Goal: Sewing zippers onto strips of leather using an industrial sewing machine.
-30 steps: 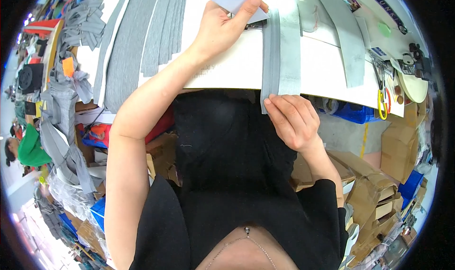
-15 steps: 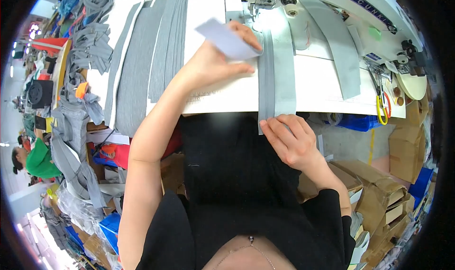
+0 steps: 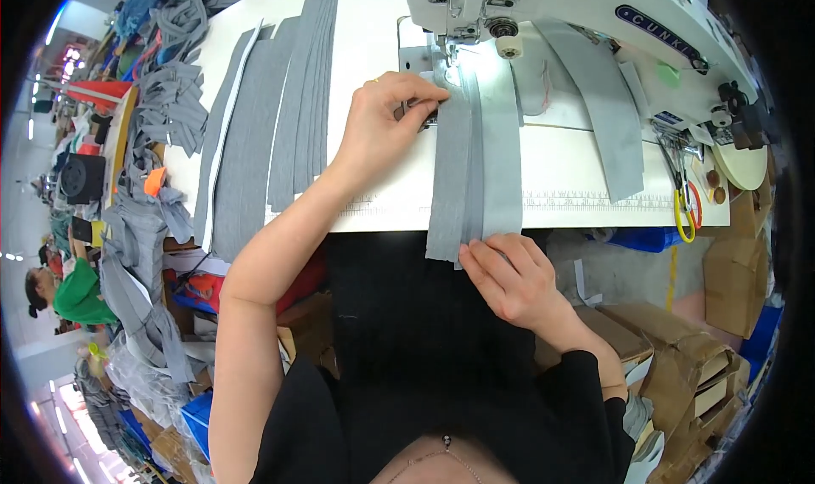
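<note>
My left hand (image 3: 392, 121) is closed in a pinch at the upper left edge of a grey fabric strip (image 3: 450, 178), just below the presser foot (image 3: 445, 53) of a white sewing machine (image 3: 560, 8). The strip lies lengthwise toward me, its lower end hanging over the table edge. Beside it run a darker ribbed band (image 3: 475, 161), perhaps a zipper tape, and a paler grey strip (image 3: 502, 170). At the near end of these layers my right hand (image 3: 514, 282) is closed, thumb and fingers gripping the fabric edge. The machine's lamp lights the sewing spot.
Stacked grey fabric strips (image 3: 255, 136) lie to the left on the white table (image 3: 382, 216). Another pale piece (image 3: 607, 127) rests right of the machine arm. Yellow-handled scissors (image 3: 683, 212) sit at the right edge. Cardboard boxes (image 3: 688, 348) stand at lower right; a person in green (image 3: 81, 295) is far left.
The grey strip, folded up in my left hand before, now lies flat beside the ribbed band. My left hand has turned to pinch its edge; my right hand keeps its grip at the near end.
</note>
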### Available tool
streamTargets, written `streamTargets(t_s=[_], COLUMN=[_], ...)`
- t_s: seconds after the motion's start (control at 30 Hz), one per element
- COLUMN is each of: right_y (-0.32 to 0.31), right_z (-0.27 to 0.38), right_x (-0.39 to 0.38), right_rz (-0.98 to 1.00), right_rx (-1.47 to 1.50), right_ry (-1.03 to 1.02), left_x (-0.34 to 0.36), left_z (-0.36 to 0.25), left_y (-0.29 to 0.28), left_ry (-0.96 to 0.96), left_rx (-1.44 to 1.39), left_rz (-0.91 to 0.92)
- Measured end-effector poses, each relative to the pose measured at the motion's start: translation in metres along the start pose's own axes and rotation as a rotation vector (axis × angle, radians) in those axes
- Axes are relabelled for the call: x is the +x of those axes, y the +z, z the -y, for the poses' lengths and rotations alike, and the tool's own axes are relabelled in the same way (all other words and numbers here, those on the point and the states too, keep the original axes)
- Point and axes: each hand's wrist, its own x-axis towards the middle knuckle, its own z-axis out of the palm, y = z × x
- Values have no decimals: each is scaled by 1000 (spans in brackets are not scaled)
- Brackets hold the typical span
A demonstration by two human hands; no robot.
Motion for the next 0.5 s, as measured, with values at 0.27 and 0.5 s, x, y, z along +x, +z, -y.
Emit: streamTargets(t_s=[0.27,0.5], right_y=[3,7], right_z=[-1,-3], right_x=[-5,-6], right_rz=[12,-1], right_rx=[54,71], right_ry=[25,24], left_x=[-1,2], left_z=[1,2], left_y=[8,15], left_ry=[-74,80], left_rx=[-233,-5], left_rz=[-3,-75])
